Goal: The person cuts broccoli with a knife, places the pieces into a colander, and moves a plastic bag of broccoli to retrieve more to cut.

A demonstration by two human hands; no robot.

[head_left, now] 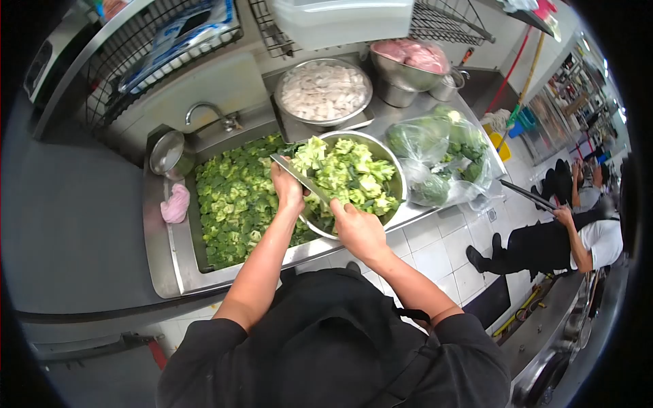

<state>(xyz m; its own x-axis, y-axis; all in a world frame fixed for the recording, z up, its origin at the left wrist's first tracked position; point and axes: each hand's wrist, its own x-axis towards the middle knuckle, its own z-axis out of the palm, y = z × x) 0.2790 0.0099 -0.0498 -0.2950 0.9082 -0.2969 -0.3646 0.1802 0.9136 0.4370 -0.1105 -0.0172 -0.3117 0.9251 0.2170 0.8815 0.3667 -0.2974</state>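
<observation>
My right hand (pixel 360 234) is closed around the handle of a knife (pixel 299 178), whose blade slants up and left across my left hand. Curled behind the blade, my left hand (pixel 287 189) grips a piece of broccoli (pixel 310 154); the blade partly hides its fingers. Just beyond both hands stands a round metal bowl (pixel 401 180) heaped with pale green broccoli pieces (pixel 360 170). To the left, the sink (pixel 187 255) is filled with cut broccoli florets (pixel 235 197).
Behind the bowl are a metal bowl of pale strips (pixel 323 92) and a bowl of pink meat (pixel 411 56). Plastic bags of greens (pixel 442 153) lie at right. A pink cloth (pixel 175 202) and a pot (pixel 171 155) sit by the sink. Another person (pixel 564 238) stands at right.
</observation>
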